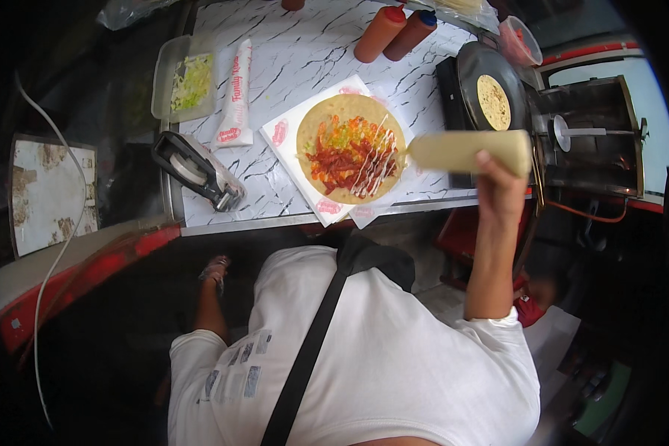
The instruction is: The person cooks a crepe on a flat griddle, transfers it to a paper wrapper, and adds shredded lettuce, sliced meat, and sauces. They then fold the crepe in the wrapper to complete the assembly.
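My right hand [498, 182] grips a squeeze bottle [461, 152] of pale cream sauce, tipped sideways with its nozzle over the right edge of a flatbread [312, 121]. The round flatbread lies flat on white paper sheets [284, 149]. Shredded vegetables and reddish-brown meat pieces [338, 165] cover its middle, with thin white sauce lines across their right part. Down at my side, below the counter's front edge, hangs my left hand [217, 269], seemingly in a thin clear glove. It is dark and small, so its fingers cannot be made out.
On the marbled counter [290, 44] stand a tub of shredded lettuce [189, 85], a wrapped paper roll [236, 97], a black tape dispenser [199, 172] and two sauce bottles [394, 33]. At right, another flatbread [493, 102] rests on a round black griddle [468, 63], beside a metal grill [591, 137].
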A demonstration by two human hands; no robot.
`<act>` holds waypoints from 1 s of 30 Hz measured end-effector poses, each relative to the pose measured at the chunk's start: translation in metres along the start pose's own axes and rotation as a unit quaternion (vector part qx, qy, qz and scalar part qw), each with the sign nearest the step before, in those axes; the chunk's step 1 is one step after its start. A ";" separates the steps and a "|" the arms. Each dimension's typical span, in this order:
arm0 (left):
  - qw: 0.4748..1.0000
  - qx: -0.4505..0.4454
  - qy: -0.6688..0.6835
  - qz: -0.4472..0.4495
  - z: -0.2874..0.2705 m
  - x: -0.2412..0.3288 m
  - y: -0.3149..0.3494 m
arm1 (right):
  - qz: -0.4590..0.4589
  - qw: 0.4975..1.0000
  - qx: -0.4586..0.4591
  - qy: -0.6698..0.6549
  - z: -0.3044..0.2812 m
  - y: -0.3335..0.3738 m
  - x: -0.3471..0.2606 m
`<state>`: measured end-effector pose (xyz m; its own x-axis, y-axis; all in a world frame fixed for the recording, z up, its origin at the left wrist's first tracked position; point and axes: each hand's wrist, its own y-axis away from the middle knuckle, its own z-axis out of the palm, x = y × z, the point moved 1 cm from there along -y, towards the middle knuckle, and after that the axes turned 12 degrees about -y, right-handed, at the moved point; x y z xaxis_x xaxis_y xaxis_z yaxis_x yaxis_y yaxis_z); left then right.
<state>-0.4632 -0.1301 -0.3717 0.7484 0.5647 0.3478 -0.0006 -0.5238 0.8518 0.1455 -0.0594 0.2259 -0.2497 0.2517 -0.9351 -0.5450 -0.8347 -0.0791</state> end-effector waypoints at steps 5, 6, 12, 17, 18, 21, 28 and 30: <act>0.999 -0.016 0.033 0.000 -0.002 -0.010 0.002 | 0.092 0.995 0.006 0.038 0.010 -0.002 0.008; 0.999 -0.021 0.049 -0.003 -0.003 -0.011 0.003 | 0.051 0.998 -0.035 0.033 0.013 -0.004 0.009; 0.999 0.006 -0.011 0.035 -0.012 -0.022 0.002 | 0.002 0.999 -0.047 -0.001 0.023 -0.010 0.011; 0.978 -0.095 0.130 0.134 -0.027 -0.020 -0.007 | 0.016 1.000 -0.008 -0.019 0.031 -0.014 0.014; 0.985 0.063 -0.054 0.154 -0.023 -0.018 -0.002 | 0.048 0.999 -0.019 -0.002 0.033 -0.015 0.017; 0.997 0.058 0.005 0.042 -0.004 -0.015 0.014 | 0.016 0.999 -0.023 -0.023 0.035 -0.019 0.025; 0.979 -0.073 0.187 0.028 -0.004 -0.039 0.018 | 0.020 0.996 -0.091 0.001 0.039 -0.021 0.050; 0.824 -0.343 0.440 -0.097 -0.006 -0.050 0.013 | 0.019 0.997 -0.078 -0.014 0.044 -0.022 0.054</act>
<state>-0.5046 -0.1618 -0.3760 0.0081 0.9974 0.0715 -0.5392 -0.0559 0.8403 0.1093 -0.0058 0.1928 -0.2913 0.2313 -0.9283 -0.4049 -0.9089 -0.0994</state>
